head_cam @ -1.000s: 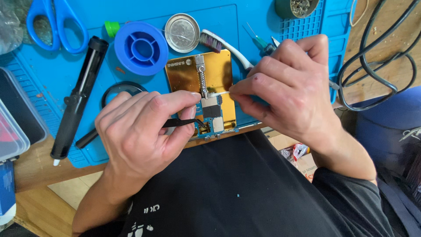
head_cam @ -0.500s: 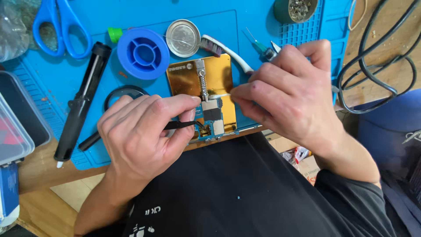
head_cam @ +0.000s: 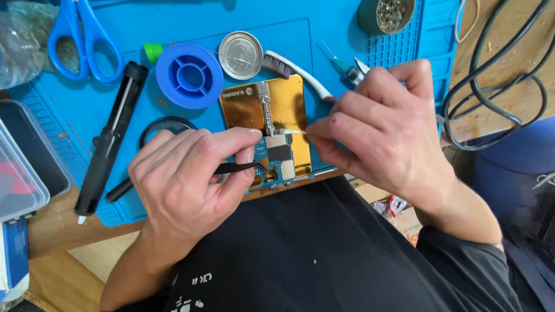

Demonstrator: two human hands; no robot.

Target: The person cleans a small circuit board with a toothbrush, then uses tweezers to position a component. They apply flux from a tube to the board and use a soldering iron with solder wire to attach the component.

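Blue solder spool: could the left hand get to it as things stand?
Probably yes. The spool lies in the open on the blue mat, just beyond the left hand, with nothing between them. But that hand holds black tweezers, so it isn't free.

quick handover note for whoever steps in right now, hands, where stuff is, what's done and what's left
Left hand: grip shut on black tweezers, tips at the small board.
Right hand: grip pinches a thin white swab, its tip at the board's top edge.
Board: clamped in the gold holder at the near edge of the blue mat.
On the mat, untouched: blue spool, round tin, toothbrush, black solder sucker, scissors.
Done: board is fixed in the holder, both tools on it.
Left: work on the board is under way; how far along cannot be seen.
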